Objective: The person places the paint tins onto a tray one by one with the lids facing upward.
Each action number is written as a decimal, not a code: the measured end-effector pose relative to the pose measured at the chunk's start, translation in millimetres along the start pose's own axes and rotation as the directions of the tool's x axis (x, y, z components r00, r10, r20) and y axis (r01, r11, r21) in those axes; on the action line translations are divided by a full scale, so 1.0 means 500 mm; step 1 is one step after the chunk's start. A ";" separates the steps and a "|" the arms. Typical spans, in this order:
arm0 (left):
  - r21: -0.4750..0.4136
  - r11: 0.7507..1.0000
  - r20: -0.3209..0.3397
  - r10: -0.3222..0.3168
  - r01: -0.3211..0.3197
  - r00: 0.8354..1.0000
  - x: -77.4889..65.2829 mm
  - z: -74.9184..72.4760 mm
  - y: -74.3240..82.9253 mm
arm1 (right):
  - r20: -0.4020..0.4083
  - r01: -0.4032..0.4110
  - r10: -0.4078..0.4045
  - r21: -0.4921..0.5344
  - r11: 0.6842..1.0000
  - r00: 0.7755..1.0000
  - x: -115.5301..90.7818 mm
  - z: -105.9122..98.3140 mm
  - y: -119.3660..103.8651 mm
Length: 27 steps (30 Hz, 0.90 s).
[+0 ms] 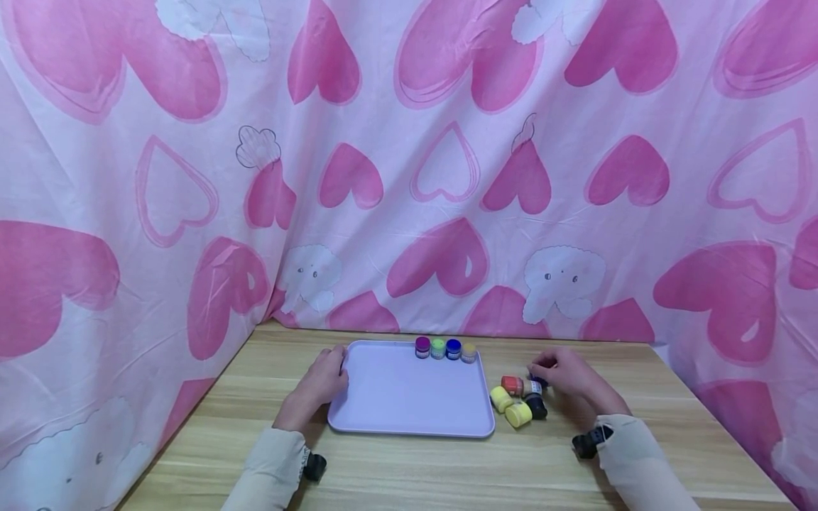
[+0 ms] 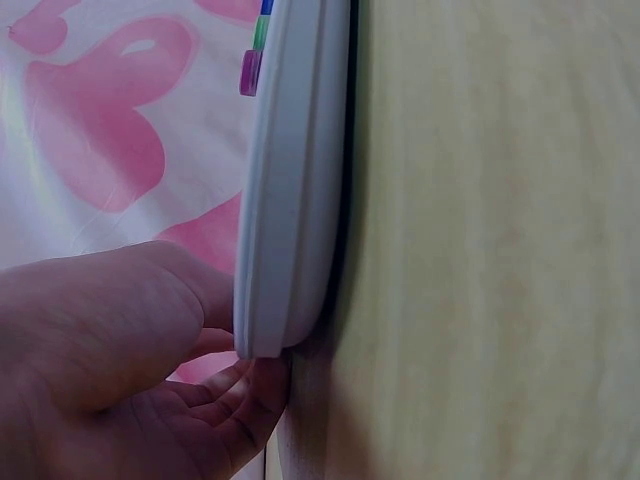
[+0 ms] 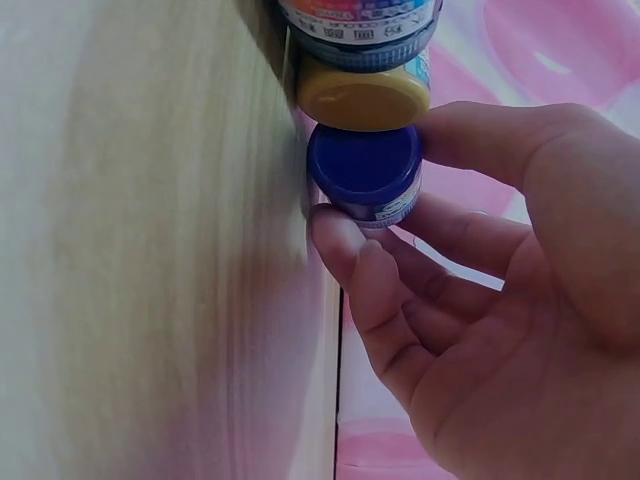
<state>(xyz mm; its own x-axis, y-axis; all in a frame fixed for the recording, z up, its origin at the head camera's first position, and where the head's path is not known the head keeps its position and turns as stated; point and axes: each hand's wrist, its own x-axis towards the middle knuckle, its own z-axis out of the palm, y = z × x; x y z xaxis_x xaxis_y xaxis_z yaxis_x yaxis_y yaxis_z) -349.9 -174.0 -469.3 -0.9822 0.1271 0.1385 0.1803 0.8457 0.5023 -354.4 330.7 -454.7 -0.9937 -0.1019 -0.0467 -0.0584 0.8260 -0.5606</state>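
Note:
At the left edge of the lavender tray (image 1: 402, 401), my left hand (image 1: 323, 377) grips the rim, its fingers curled against the underside in the left wrist view. A row of small paint jars stands along the tray's far right edge: purple (image 1: 422, 347), light green (image 1: 437, 348), blue (image 1: 453, 348) and ochre (image 1: 469, 353). Right of the tray, my right hand (image 1: 570, 372) pinches a dark blue paint jar (image 3: 365, 165) between thumb and fingers. That jar is close to the table, beside an ochre-lidded jar (image 3: 365, 98).
Several loose jars lie bunched right of the tray, among them a red one (image 1: 512, 385), two yellow ones including this jar (image 1: 518, 414), and a black one (image 1: 535, 407). A pink heart-patterned curtain (image 1: 434, 255) hangs behind the wooden table (image 1: 409, 475).

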 end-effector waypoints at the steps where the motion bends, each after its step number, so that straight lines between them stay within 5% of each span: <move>1: 0.000 1.000 -0.001 0.001 -0.001 1.000 0.000 0.000 0.000 | 0.000 -0.005 0.005 0.004 1.000 1.000 0.000 -0.001 -0.001; 27: -0.001 0.999 -0.029 0.033 -0.033 0.999 -0.002 0.005 -0.002 | -0.077 0.059 -0.053 0.085 0.995 0.996 -0.008 0.000 -0.034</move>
<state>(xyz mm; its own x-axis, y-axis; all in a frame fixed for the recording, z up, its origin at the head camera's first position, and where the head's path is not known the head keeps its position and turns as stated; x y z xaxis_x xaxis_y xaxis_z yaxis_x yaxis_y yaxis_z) -349.1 -173.5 -471.9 -0.9737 0.1402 0.1796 0.2129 0.8404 0.4984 -349.7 317.1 -445.1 -0.9936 -0.1026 0.0464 -0.1088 0.7684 -0.6306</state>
